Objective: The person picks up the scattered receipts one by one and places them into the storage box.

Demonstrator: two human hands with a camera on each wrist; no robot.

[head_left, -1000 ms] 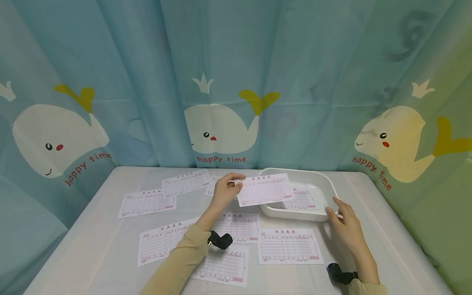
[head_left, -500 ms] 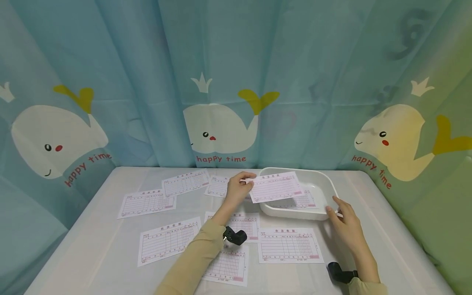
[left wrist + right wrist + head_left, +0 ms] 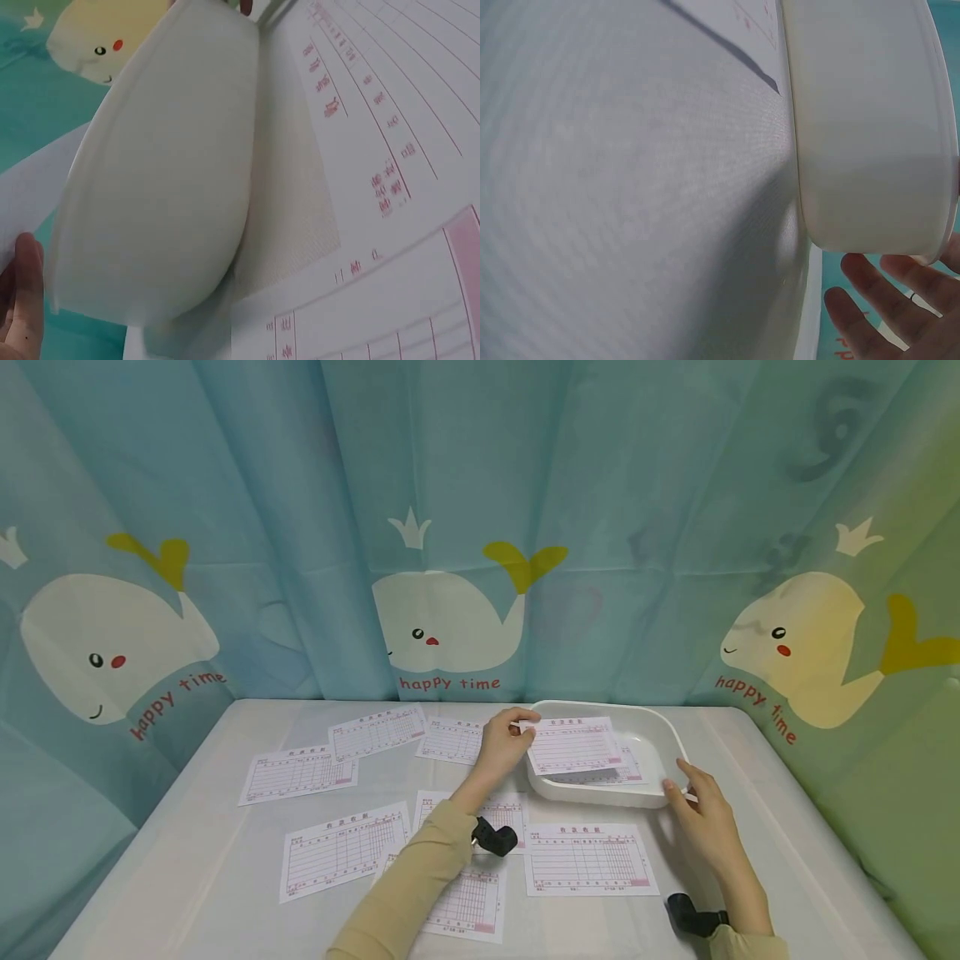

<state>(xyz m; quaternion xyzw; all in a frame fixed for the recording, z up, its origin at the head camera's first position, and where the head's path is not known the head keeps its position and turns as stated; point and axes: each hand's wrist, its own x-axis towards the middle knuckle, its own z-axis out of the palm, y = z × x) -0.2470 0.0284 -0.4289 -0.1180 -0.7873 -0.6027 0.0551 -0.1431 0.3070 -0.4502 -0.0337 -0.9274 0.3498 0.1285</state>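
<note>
A white plastic tray (image 3: 660, 727) stands at the back right of the table with a printed receipt slip (image 3: 632, 766) lying in it. My left hand (image 3: 501, 745) pinches another receipt slip (image 3: 573, 747) by its left edge, tilted over the tray's left part. That slip partly covers the one inside. My right hand (image 3: 703, 814) holds the tray's near right corner, with the thumb and a finger at the rim. In the right wrist view, the other fingers (image 3: 877, 289) spread below the tray's outer wall (image 3: 870, 135).
Several receipt slips lie on the white-covered table (image 3: 187, 827): one at front centre (image 3: 588, 860), one at left (image 3: 300, 774), one at back left (image 3: 378, 732). Some overlap. A blue curtain (image 3: 465, 460) with whales hangs behind the table.
My left hand has moved right, bringing its slip farther over the tray, where it now sits lower and flatter. My right hand has stayed at the tray's corner.
</note>
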